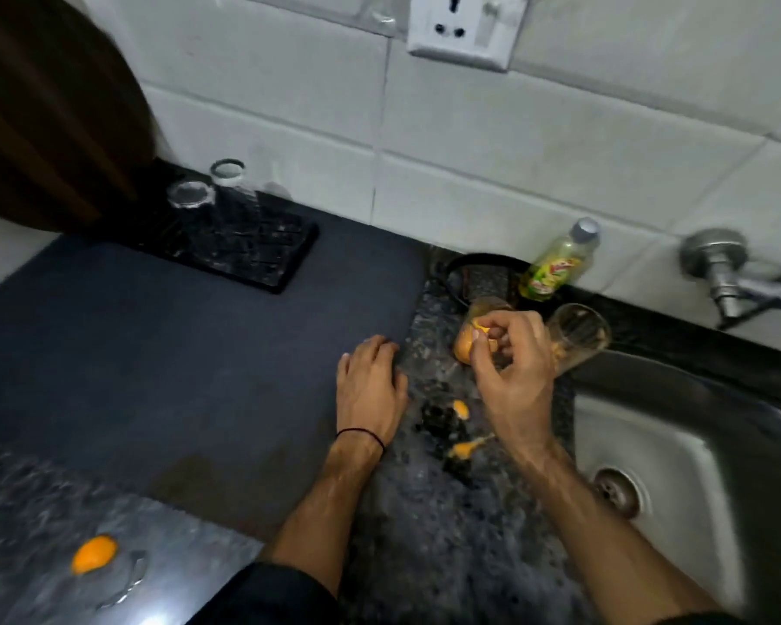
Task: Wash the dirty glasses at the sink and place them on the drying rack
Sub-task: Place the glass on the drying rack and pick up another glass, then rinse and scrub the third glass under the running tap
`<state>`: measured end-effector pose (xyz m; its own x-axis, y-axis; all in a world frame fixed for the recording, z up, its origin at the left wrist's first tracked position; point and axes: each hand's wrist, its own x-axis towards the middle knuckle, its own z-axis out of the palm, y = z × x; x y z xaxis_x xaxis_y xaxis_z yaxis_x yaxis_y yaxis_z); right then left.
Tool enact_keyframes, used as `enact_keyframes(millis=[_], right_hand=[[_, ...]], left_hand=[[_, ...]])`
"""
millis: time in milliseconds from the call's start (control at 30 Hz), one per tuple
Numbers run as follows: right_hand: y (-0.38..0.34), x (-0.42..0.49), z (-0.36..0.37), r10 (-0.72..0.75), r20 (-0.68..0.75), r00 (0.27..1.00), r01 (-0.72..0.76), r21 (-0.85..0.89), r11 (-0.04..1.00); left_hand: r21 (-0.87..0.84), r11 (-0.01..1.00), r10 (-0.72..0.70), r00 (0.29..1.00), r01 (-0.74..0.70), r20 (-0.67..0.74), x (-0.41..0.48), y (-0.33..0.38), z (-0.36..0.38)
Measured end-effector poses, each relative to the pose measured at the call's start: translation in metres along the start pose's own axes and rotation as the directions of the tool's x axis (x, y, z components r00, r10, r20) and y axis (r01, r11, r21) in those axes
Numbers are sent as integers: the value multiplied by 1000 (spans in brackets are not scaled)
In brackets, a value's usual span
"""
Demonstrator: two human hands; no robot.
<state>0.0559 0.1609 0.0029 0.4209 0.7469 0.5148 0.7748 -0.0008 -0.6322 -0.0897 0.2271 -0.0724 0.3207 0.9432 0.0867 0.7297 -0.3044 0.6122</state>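
Note:
A dirty glass [467,342] smeared with orange residue stands on the granite counter left of the sink [677,426]. My right hand [512,372] pinches its rim with thumb and fingertips. A second dirty glass [580,333] leans tilted just behind that hand at the sink's edge; whether the hand holds it too is unclear. My left hand [370,385] rests relaxed on the edge of a dark mat [177,354]. Two clear glasses [190,196] [228,171] stand upside down on the black drying rack [267,257] at the back left.
A green dish soap bottle [555,266] stands by the wall behind the glasses. A metal tap [731,277] juts from the tiles at right. Orange spills [461,409] [95,554] and dark crumbs lie on the counter. A brown round board [41,106] leans at far left.

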Motion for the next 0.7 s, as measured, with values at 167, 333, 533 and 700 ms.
enact_keyframes(millis=[167, 333, 533, 700], right_hand=[[42, -11, -32, 127, -79, 989, -146, -323, 935], [77, -4, -49, 253, 70, 965, -164, -591, 790], [87, 17, -55, 357, 158, 921, -283, -359, 889], [92, 25, -58, 321, 157, 934, -256, -331, 908]], left_hand=[[159, 987, -13, 969, -27, 248, -5, 18, 31], [259, 965, -50, 952, -32, 301, -6, 16, 43], [248, 969, -57, 949, -23, 311, -5, 16, 42], [200, 980, -58, 943, -9, 327, -1, 17, 37]])
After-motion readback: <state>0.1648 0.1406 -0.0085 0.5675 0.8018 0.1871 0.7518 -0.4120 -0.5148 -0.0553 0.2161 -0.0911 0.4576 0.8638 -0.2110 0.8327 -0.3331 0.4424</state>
